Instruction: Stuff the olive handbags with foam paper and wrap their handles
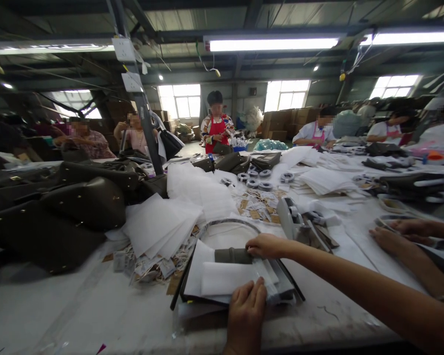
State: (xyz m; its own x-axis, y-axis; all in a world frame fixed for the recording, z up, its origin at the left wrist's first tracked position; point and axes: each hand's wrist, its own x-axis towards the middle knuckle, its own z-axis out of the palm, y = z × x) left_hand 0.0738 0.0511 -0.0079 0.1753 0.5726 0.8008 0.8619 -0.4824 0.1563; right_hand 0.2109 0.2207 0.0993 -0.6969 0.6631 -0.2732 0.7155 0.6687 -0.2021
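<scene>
My right hand [267,245] reaches in from the right, its fingers closed on the end of a small dark olive leather piece [232,255]. That piece lies on a stack of white tissue sheets [222,278] over a dark flat board [286,286]. At the near edge, my left hand [246,310] has its fingers bent and together, gripping the edge of a clear plastic sleeve [268,283] that covers the sheets. Behind the stack lies a ring of clear tubing [229,223].
Dark olive bags [77,207] pile up at left, beside loose white sheets [159,224] and paper tags [257,204]. A tape dispenser [294,219] and tape rolls [259,180] stand behind. Another person's hands [395,234] rest at right. Several workers stand at the far end around a pole [144,113].
</scene>
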